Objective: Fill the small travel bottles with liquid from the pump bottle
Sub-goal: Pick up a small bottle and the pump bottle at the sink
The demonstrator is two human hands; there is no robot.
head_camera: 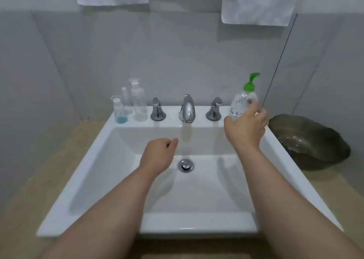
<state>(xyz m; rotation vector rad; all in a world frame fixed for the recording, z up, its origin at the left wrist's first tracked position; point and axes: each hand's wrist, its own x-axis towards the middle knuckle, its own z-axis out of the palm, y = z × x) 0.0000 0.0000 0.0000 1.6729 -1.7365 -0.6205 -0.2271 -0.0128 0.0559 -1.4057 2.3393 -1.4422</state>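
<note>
A clear pump bottle with a green pump head stands on the sink's back ledge at the right. My right hand holds its lower body, thumb on the left side and fingers curled round the right. Several small clear travel bottles stand grouped on the ledge at the back left. The front one has a little blue liquid at its bottom. My left hand hovers over the basin with fingers loosely curled and holds nothing.
The white rectangular sink has a chrome faucet between two chrome handles, and a drain in the basin. A dark glass bowl sits on the beige counter to the right. White towels hang above.
</note>
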